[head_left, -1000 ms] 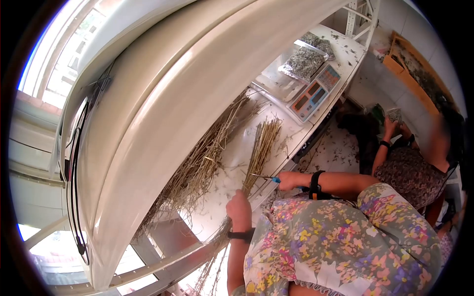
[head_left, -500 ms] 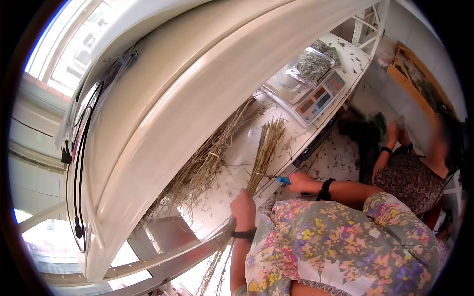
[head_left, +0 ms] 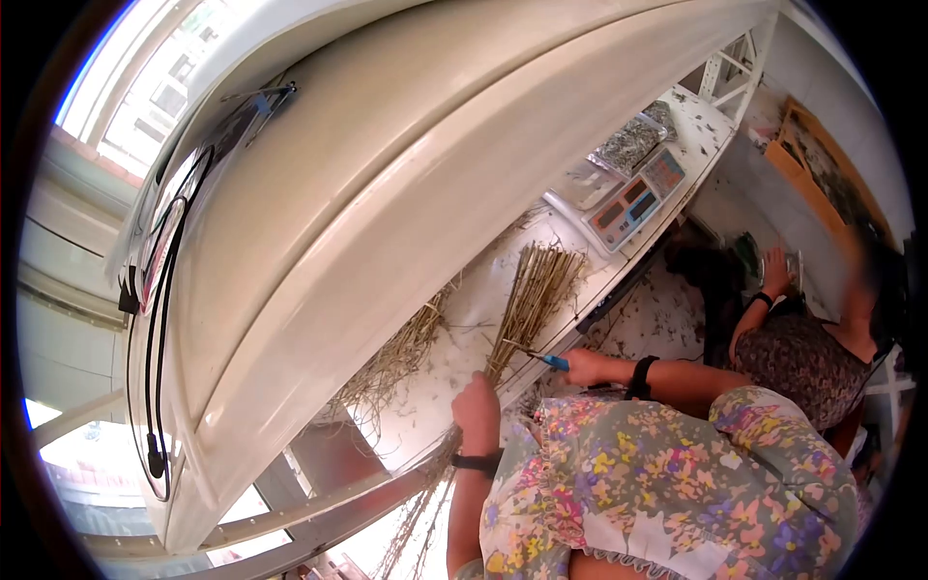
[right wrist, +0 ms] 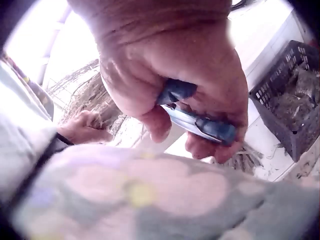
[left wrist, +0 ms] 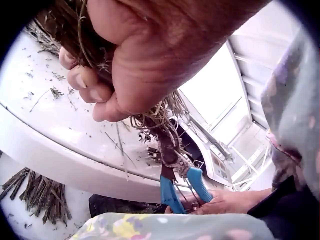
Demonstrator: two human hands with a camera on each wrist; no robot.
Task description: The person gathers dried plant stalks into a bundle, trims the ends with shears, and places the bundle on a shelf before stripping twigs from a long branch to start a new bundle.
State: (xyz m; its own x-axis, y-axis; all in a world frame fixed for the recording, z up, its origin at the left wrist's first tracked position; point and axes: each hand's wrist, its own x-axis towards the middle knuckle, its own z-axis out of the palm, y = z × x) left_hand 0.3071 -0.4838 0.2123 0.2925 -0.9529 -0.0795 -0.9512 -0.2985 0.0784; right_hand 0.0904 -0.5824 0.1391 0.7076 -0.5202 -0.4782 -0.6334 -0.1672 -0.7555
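Blue-handled shears point(head_left: 555, 362), clamped in the right hand point(head_left: 584, 367), stood at the stems point(head_left: 534, 298) that the left hand point(head_left: 477, 416) gripped by the table point(head_left: 476, 327).

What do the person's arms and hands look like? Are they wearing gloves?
No gloves: the left hand and right hand are bare. The left wristband and right wristband are black. The right sleeve is greyish green with pink, yellow and purple flowers.

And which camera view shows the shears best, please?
Left wrist view: the shears show both blue handles and their metal end, fairly large. In the head view they are small, at the stems; in the right wrist view, the right hand covers much of them.
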